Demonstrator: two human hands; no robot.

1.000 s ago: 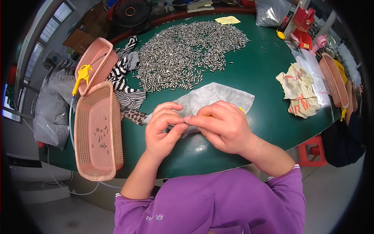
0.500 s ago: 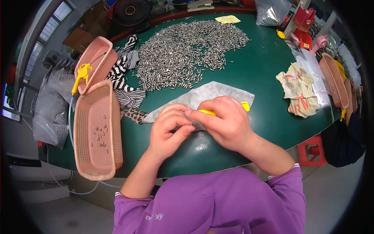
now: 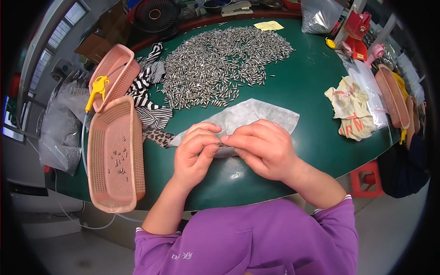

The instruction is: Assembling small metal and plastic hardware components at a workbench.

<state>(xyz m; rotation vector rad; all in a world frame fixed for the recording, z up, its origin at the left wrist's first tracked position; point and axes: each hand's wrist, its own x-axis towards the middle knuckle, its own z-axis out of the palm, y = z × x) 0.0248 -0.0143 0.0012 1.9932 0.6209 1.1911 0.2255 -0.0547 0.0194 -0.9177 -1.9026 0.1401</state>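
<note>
Both hands meet in front of me, over the near edge of a grey cloth [image 3: 270,110]. A small metal part [image 3: 221,144] shows between the fingertips, mostly hidden by them. My left hand [image 3: 195,153] pinches it between thumb and fingers. From the right, my right hand [image 3: 266,149] reaches to the same part, its thumb and index finger closed at it. Past the cloth lies a wide heap of small silvery metal pins [image 3: 215,59]. To my left, a pink basket [image 3: 94,169] holds several similar parts.
A second pink basket [image 3: 133,75] carries a yellow air gun [image 3: 97,89] with a hose. Striped cloths [image 3: 153,114] lie beside the heap. On the right are a crumpled cream bag [image 3: 350,107], clear plastic and a red stool [image 3: 366,178]. A black fan [image 3: 156,16] stands behind.
The yellow tool that stuck out of my right hand is out of sight. My right fingers have come down to the small metal part. The left hand has barely moved.
</note>
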